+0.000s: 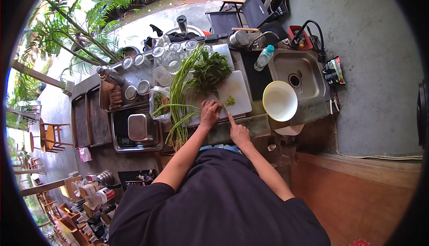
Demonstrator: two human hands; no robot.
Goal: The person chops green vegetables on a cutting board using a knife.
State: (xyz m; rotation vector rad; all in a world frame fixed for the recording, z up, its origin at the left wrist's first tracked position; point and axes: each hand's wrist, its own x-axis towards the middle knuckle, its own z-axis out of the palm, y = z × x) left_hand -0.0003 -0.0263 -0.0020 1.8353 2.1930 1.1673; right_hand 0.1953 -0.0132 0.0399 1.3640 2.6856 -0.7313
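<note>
White board [240,89]: left hand [210,113] curled atop; right hand [240,133], index extended.

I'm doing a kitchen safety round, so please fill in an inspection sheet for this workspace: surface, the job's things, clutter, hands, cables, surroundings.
Surface: white cutting board, partly covered by greens.
Job's things: leafy bunch, long green stems, small chopped pile.
Clutter: drinking glasses, metal pan, capped bottle; yellow-rimmed bowl beside the sink.
Hands: left hand on the board, its grip unclear; right hand holds a knife, index finger extended along it.
Cables: pale cable or thin pipe at far right.
Surroundings: black folding chair, palm-like plants.
</note>
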